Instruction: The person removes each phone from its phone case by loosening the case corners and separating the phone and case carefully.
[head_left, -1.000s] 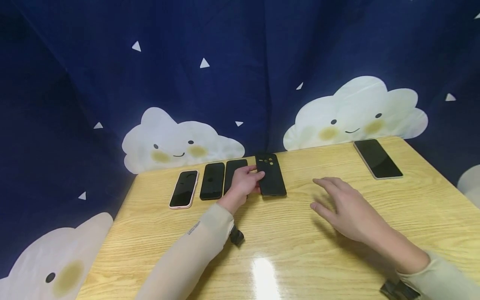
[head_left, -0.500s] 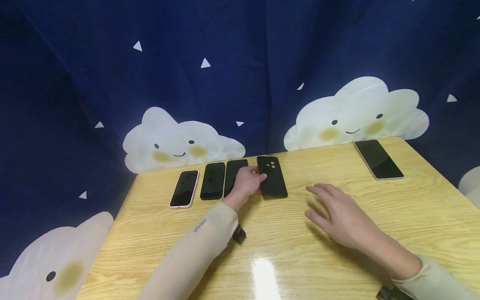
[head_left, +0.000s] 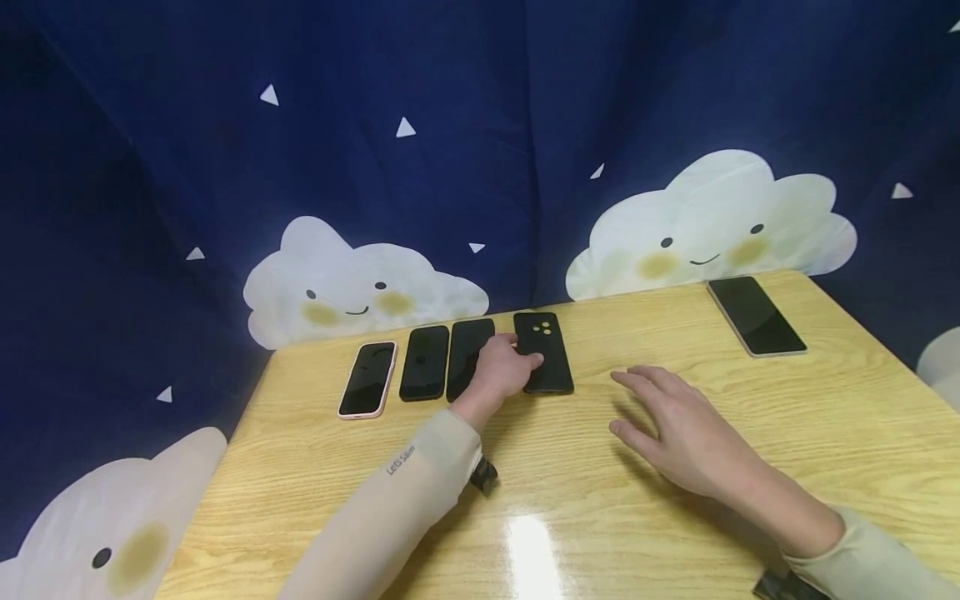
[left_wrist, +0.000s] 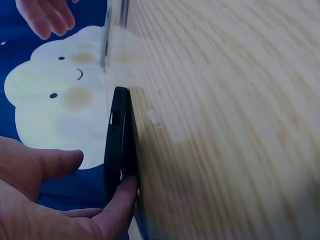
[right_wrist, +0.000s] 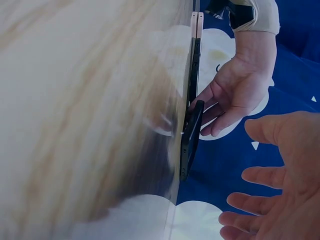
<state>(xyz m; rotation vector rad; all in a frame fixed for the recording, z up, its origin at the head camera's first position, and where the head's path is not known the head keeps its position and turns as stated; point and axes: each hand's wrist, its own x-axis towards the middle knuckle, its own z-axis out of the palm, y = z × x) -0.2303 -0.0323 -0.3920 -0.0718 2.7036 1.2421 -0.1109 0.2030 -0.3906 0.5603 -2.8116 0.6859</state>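
Note:
A black phone case [head_left: 552, 367] lies back up near the table's far edge, its camera holes showing the wood colour. My left hand [head_left: 504, 368] is at its left side. In the left wrist view a fingertip [left_wrist: 126, 189] is tucked under the tilted case [left_wrist: 117, 135], while the thumb stands off from its back. The right wrist view also shows the case [right_wrist: 192, 142] with one side raised beside the left hand [right_wrist: 237, 95]. My right hand [head_left: 686, 433] hovers over the wood to the right, fingers spread and holding nothing.
Left of the case lie two dark phones, one black phone [head_left: 425, 364] and another black phone [head_left: 467, 354] partly behind the left hand. Farther left is a pink-edged phone [head_left: 368, 379]. A grey-edged phone [head_left: 756, 317] lies at the back right of the wooden table [head_left: 600, 517], before a blue cloud-print curtain [head_left: 465, 125].
The case's far end has come down toward the table. My left hand has shifted slightly right, its thumb farther over the case. My right hand has moved a little left.

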